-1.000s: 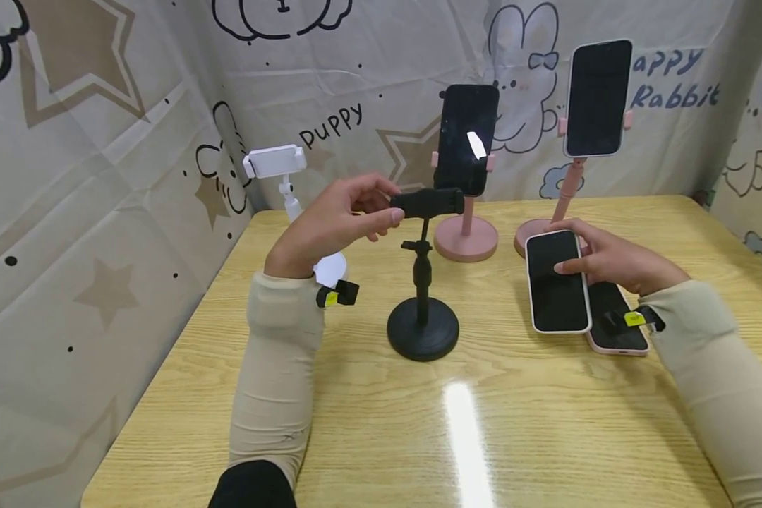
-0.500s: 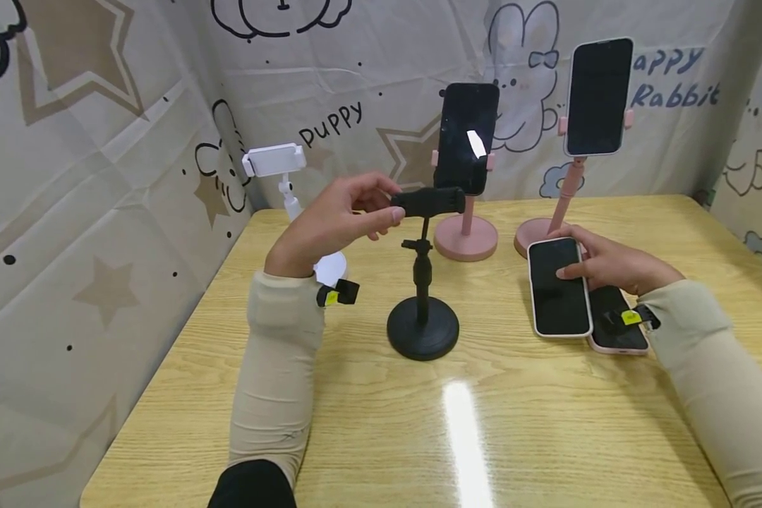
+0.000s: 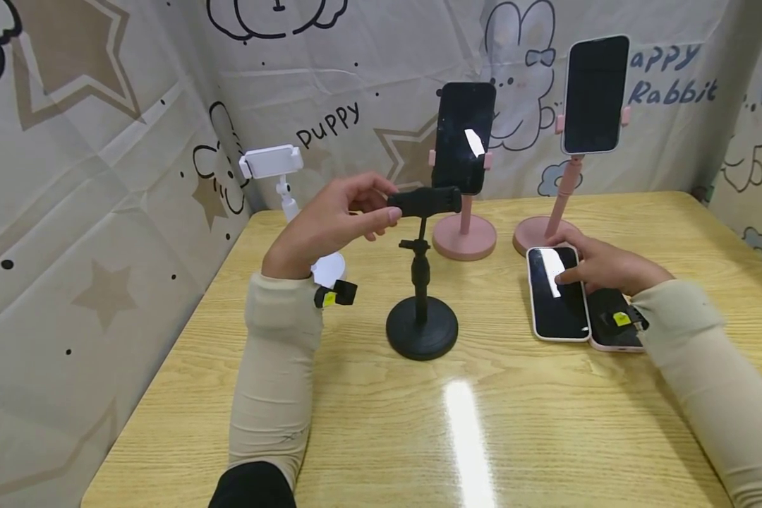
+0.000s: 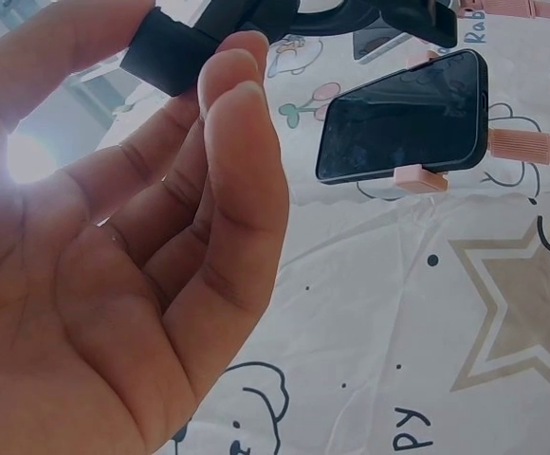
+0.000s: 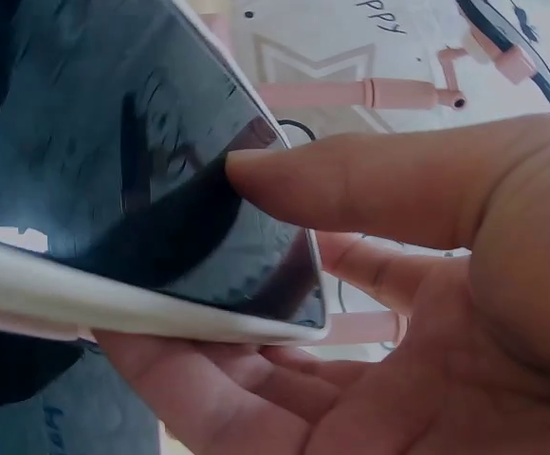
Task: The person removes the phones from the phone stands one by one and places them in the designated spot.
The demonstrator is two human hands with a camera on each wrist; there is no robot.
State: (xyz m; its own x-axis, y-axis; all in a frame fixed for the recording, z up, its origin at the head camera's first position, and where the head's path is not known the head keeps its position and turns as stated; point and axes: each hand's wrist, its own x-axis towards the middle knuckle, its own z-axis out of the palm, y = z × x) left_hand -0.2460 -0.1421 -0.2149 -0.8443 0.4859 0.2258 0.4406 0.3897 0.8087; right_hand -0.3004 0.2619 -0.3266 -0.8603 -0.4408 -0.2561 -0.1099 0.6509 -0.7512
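My left hand (image 3: 330,226) pinches the end of the black clamp on a black phone stand (image 3: 422,328), thumb below and fingertips above. Nothing sits in that clamp; its end (image 4: 169,52) shows between thumb and fingers in the left wrist view. On the right, my right hand (image 3: 612,267) holds a white-edged smartphone (image 3: 557,314) by its right side, thumb on the screen and fingers underneath. A second smartphone, pink-edged (image 3: 603,314), lies on the table partly under that hand and wrist. Whether the held phone touches the table is hard to tell.
Behind stand two pink phone stands, the left one (image 3: 464,236) bearing a black phone (image 3: 456,130) and the right one (image 3: 566,187) a white-edged phone (image 3: 595,95). A white phone stand (image 3: 271,162) is behind my left hand. Printed cloth (image 3: 159,204) encloses the wooden table (image 3: 355,423).
My right hand has moved slightly toward me with the smartphone, which looks lower and flatter; a bright reflection now crosses its screen. The left hand keeps its place on the clamp.
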